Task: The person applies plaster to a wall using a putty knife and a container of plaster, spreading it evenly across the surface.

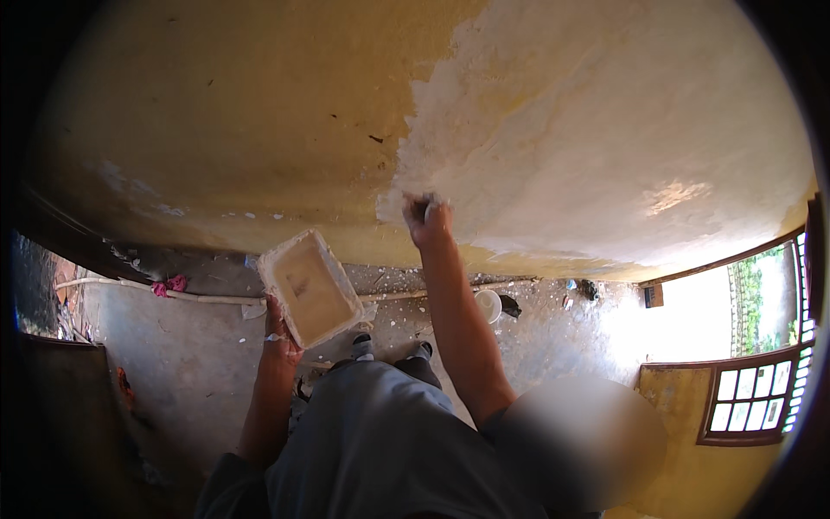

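The work in hand looks like spreading white filler over a yellow wall [216,130], and it seems to be somewhere in the middle: the coat covers the right part of the wall and stops at a ragged edge.

On the left, the left hand [278,337] grips a rectangular white tray [309,287] from below, fingers closed on its near short end. The tray tilts up and away from that grip, its open side facing the camera, its inside smeared with pale yellowish-white paste.

To the right of it, the right hand [428,221] is raised on an outstretched arm and closed around a small dark tool [423,206], pressed against the wall. Only a bit of the tool shows above the fingers; its blade cannot be made out. The hand sits at the lower left corner of the white patch [588,130], whose edge climbs from just above the grip. Left of the grip the wall is bare and speckled; right of it the coat is uneven, thicker near the edge and thinner, with yellow showing through, further off.

The next stroke would probably call for firm, even pressure dragged leftward from the grip onto bare wall, and a reload from the tray once the tool runs dry.
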Demonstrator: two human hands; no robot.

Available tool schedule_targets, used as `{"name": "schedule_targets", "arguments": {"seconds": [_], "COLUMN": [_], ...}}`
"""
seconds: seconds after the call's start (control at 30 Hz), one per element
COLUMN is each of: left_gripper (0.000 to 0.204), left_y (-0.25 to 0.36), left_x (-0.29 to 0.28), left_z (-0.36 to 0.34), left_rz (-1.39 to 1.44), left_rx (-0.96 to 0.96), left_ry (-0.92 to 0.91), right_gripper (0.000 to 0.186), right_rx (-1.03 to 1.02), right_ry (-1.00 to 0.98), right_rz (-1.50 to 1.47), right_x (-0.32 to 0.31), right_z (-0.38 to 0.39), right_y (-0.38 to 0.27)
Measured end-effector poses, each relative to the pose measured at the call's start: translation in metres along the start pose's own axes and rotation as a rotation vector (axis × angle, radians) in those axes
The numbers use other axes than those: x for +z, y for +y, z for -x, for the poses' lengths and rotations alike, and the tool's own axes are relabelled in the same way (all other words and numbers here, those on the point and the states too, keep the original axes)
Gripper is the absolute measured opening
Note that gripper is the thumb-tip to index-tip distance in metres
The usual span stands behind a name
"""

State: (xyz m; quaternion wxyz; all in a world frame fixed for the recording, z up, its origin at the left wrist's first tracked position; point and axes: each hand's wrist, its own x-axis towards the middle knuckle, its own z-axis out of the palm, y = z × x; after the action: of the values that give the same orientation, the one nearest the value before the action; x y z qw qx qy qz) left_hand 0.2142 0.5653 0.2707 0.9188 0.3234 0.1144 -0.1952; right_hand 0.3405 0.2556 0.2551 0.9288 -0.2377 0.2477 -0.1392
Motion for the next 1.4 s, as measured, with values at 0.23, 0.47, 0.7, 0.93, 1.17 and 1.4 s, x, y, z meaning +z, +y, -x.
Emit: {"name": "schedule_targets", "arguments": {"seconds": [0.23, 0.47, 0.7, 0.93, 1.17, 1.4], "left_gripper": [0.082, 0.082, 0.079, 0.08, 0.078, 0.078], "left_y": [0.006, 0.006, 0.003, 0.003, 0.001, 0.001], "left_x": [0.007, 0.0, -0.001, 0.0, 0.01, 0.002], "left_z": [-0.001, 0.004, 0.001, 0.003, -0.002, -0.002], "left_rz": [-0.005, 0.006, 0.04, 0.003, -0.037, -0.006], "left_rx": [-0.028, -0.015, -0.049, -0.052, -0.065, -0.084], "left_ry": [-0.031, -0.008, -0.005, 0.015, -0.058, 0.001], "right_gripper": [0.018, 0.019, 0.014, 0.015, 0.012, 0.061], "right_rx": [-0.191, -0.33, 0.021, -0.144, -0.38, -0.528], "right_ry": [-0.566, -0.269, 0.086, 0.049, -0.429, -0.307], "right_rz": [0.195, 0.128, 0.103, 0.091, 0.269, 0.291], "right_x": [0.224, 0.13, -0.031, 0.097, 0.233, 0.133], "right_z": [0.085, 0.129, 0.017, 0.046, 0.147, 0.141], "right_y": [-0.13, -0.048, 0.016, -0.085, -0.19, -0.126]}}
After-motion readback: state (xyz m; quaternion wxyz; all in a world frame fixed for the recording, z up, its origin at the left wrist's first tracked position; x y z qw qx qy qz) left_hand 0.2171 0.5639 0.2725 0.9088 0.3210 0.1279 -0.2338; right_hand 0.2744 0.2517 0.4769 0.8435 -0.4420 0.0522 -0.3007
